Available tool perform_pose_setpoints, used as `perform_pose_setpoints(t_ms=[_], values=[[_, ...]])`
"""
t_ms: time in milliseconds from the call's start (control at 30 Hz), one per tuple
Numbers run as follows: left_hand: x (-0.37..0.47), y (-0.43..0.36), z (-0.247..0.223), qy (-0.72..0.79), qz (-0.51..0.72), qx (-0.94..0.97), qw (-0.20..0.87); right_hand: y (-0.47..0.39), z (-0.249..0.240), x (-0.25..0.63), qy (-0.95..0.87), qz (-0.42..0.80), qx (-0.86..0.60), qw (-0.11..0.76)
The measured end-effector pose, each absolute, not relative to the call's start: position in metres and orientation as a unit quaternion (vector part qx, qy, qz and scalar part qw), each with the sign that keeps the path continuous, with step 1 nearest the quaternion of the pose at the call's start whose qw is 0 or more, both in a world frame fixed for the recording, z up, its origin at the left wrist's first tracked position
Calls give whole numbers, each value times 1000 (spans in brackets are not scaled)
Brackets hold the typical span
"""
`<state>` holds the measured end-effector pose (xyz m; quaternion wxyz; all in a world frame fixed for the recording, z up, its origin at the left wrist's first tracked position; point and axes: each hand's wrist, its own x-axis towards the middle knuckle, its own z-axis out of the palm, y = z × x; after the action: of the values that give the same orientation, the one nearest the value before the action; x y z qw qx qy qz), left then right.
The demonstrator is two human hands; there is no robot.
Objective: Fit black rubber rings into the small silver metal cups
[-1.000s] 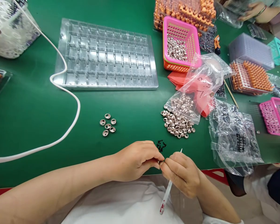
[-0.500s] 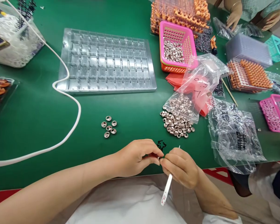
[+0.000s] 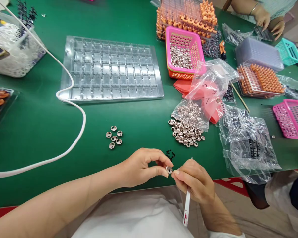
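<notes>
Between the thumb and forefinger of my left hand (image 3: 149, 168) is a small round silver metal cap (image 3: 169, 169) with a dark hole in it. Right beside it, my right hand (image 3: 196, 180) is closed around white tweezers (image 3: 186, 207), whose patterned end points down towards my lap. Its fingertips meet close to the cap. Just beyond my fingers lie tiny black pieces (image 3: 170, 154). A small group of similar caps (image 3: 114, 138) sits to the left, and a larger heap of caps (image 3: 187, 134) spills from a clear plastic bag (image 3: 208, 86).
A clear compartment tray (image 3: 111, 69) lies at the back on the green table (image 3: 136, 119). Pink baskets (image 3: 185, 49) hold more caps. A white cable (image 3: 83, 122) curves across the left. Plastic bags (image 3: 249, 142) lie right. Another person's hands (image 3: 262, 18) work at the far right.
The cap in my left fingers has turned so its face shows. My right hand has shifted slightly right, and the tweezers have swung steeper. The view has moved a little.
</notes>
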<state>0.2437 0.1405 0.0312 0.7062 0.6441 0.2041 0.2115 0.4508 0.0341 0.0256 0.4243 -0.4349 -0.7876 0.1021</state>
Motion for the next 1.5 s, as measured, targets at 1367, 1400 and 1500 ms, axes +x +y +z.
perform_pose_setpoints(t_ms=[1367,1400,1500], values=[[246,132,24,120,299,754,572,36,20,457,-867,143,-357,319],[246,132,24,120,298,754,573,37,20,457,-867,144,-354,319],[246,132,22,122,293,758,570,40,22,456,-870,141,-355,311]])
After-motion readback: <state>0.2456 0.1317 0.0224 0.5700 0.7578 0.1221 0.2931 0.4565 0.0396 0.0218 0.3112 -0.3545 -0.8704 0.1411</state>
